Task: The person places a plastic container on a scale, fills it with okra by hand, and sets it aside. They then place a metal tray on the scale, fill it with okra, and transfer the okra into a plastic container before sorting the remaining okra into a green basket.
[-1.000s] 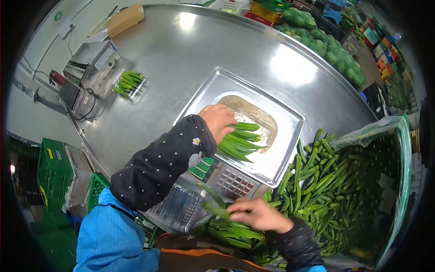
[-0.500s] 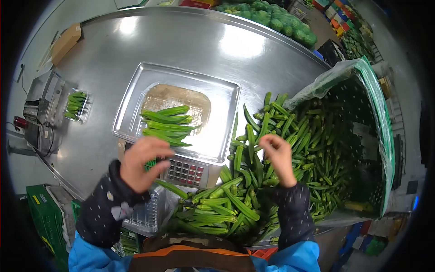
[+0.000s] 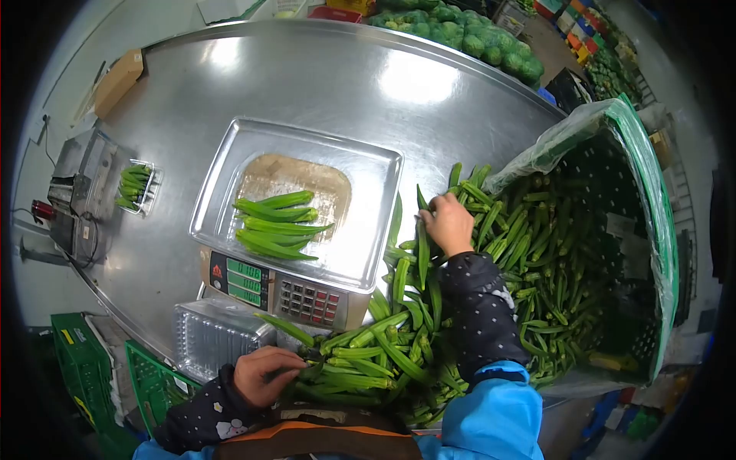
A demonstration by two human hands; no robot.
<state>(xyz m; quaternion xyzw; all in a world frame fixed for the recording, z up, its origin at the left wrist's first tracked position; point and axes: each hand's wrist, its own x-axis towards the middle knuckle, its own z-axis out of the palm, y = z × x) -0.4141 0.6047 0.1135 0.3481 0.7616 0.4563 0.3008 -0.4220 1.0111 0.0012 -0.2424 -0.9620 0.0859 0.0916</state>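
Several green okra pods (image 3: 280,222) lie side by side on the metal tray (image 3: 376,207) of a scale, whose green display (image 3: 245,281) is lit. At the upper part of a large okra heap (image 3: 376,360), my right hand (image 3: 448,224) has its fingers closed at a pod; their grip is partly hidden. My left hand (image 3: 267,374) is low, by the heap's left edge, fingers curled together near a small dark piece that I cannot make out. Just above it are stacked clear plastic trays (image 3: 218,337).
A green crate (image 3: 659,230) lined with plastic lies tipped at the right, okra spilling out. A packed tray of okra (image 3: 136,186) is beside a machine (image 3: 77,203) at the left. Netted green produce (image 3: 475,38) stands beyond the metal table (image 3: 307,69). Green crates (image 3: 80,360) are at lower left.
My left hand has moved down from the scale's front edge to the heap's left side, uncovering the display. My right hand has moved up and slightly left among the pods.
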